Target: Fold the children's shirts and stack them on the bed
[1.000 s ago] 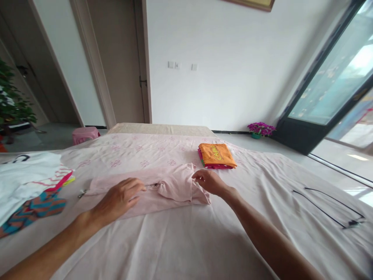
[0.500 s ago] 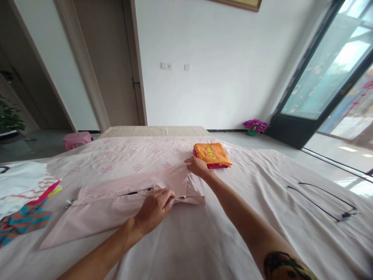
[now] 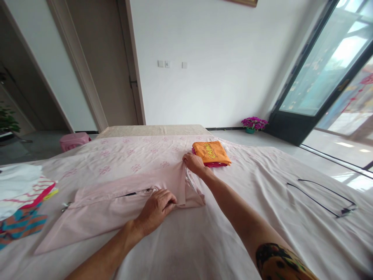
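A pale pink garment with a dark zipper lies partly folded across the pink bed sheet. My left hand rests on the garment's near edge, fingers curled and pinching the cloth. My right hand reaches farther away and pinches the garment's far right corner, stretching the fold flat. That hand sits just left of a folded orange shirt, which lies on top of a pink and green folded piece.
Several unfolded clothes, white, red-striped and teal zigzag, lie at the left edge of the bed. A black hanger lies on the sheet at the right. A pink stool and a flower pot stand on the floor beyond.
My right hand has carried the garment's corner away from me toward the orange shirt, opening the bunched cloth flat. My left hand has moved right along the near edge and gripped it.
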`<state>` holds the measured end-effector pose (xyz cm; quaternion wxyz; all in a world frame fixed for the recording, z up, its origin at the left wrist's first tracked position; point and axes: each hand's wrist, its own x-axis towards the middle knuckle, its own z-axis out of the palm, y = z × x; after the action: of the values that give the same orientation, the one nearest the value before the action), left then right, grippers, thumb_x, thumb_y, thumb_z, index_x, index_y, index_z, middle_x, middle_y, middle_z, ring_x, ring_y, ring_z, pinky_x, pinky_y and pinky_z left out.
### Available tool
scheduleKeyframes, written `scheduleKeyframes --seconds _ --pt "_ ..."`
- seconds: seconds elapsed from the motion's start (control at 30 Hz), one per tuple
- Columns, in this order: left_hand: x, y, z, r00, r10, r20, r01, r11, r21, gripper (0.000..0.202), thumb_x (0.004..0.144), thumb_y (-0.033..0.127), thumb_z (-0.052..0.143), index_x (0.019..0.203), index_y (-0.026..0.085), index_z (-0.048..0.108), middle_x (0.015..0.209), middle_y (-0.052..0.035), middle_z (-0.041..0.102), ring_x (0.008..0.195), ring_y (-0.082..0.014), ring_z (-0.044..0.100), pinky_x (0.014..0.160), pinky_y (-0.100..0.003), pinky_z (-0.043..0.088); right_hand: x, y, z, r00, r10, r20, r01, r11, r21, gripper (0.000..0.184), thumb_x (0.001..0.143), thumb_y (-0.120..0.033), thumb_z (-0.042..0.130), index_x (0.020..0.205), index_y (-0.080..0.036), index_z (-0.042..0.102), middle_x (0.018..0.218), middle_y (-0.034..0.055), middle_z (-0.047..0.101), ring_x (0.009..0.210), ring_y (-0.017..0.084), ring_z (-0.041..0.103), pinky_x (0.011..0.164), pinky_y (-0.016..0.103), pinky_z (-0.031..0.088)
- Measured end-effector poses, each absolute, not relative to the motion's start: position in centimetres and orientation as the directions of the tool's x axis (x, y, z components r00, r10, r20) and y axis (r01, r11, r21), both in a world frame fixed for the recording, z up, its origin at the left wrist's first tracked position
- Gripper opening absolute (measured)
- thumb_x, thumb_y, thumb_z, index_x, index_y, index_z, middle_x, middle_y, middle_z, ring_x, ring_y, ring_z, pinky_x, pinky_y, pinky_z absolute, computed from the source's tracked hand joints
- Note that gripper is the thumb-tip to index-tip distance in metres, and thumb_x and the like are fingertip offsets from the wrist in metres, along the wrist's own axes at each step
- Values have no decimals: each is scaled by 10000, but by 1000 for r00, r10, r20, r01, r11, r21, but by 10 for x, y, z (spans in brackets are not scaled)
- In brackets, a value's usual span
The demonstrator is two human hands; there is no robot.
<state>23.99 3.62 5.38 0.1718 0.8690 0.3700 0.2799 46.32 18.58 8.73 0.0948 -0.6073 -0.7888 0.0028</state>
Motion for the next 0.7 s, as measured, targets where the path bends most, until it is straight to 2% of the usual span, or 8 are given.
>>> scheduleKeyframes --seconds 0.1,0.23,0.3,0.37,0.47,0.57,0.7 --pt "236 33 60 617 714 330 476 -673 567 69 897 286 586 908 252 644 939 -34 695 935 -202 617 872 -353 428 462 184 90 -229 965 131 965 243 -101 287 891 -141 476 1061 -201 700 1117 84 675 991 210 625 780 273 441" --pt "225 29 69 562 793 237 363 -493 791 210 932 355 521 1074 248 632 1088 -47 687 1006 -179 624 864 -293 466 453 172 101 -236 953 192 961 258 -98 378 846 -59 466 1131 -189 679 1166 94 656 1090 229 579 856 301 432" --pt "217 31 72 503 833 230 290 -414 863 265 948 396 477 1092 227 621 1093 -56 686 1014 -173 629 866 -274 478 440 159 108 -287 928 239 937 324 -132 376 870 -77 461 1155 -204 670 1184 80 653 1136 219 550 913 304 417" --pt "205 37 74 429 864 264 274 -403 873 284 952 405 454 1064 210 628 1038 -50 698 987 -171 638 880 -273 477 425 141 112 -386 881 275 873 445 -200 336 889 -128 494 1165 -211 668 1193 70 655 1143 212 545 940 304 411" --pt "171 49 74 298 903 308 440 -417 795 238 925 349 476 999 211 655 973 -30 710 919 -165 647 844 -269 479 401 109 113 -551 800 236 749 599 -283 284 886 -161 536 1119 -205 691 1168 68 667 1075 200 588 906 290 426" --pt "116 59 73 182 920 346 692 -370 619 185 860 268 509 938 210 666 955 -29 707 884 -171 644 816 -278 478 385 79 110 -613 765 199 702 643 -307 251 900 -151 508 1030 -208 715 1053 62 688 996 183 619 836 261 430" --pt "34 59 71 184 956 231 892 -261 370 234 743 199 559 945 218 673 1018 -32 699 972 -201 631 884 -309 454 374 54 107 -656 737 165 683 672 -286 206 938 -300 519 1001 -220 697 966 57 668 908 176 622 768 258 427"
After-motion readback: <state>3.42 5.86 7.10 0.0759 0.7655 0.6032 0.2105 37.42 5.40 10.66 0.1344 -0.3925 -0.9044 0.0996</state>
